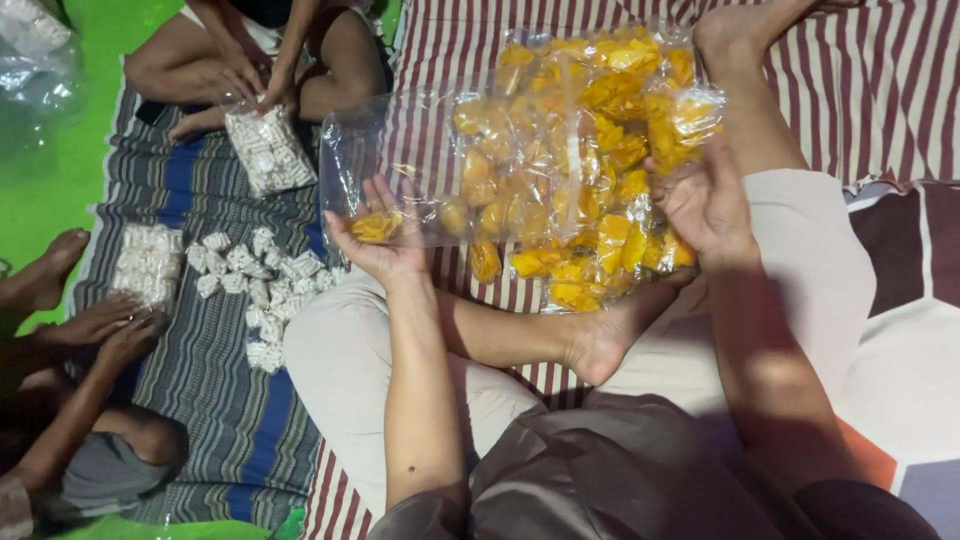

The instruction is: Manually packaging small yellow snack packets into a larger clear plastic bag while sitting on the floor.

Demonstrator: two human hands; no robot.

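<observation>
Two hands are being used in the head view: a clear crinkly plastic bag (pixel 520 150) of small yellow wrapped sweets is being held above the striped mat (pixel 880 80), its long axis lying left to right. The left hand (pixel 380 245) is being cupped open under its left end, a few sweets resting in the palm; the right hand (pixel 705 200) is being closed on its right edge. Loose white packets (pixel 255 280) are lying on the blue-striped cloth (pixel 215 400) beside other people's hands.
</observation>
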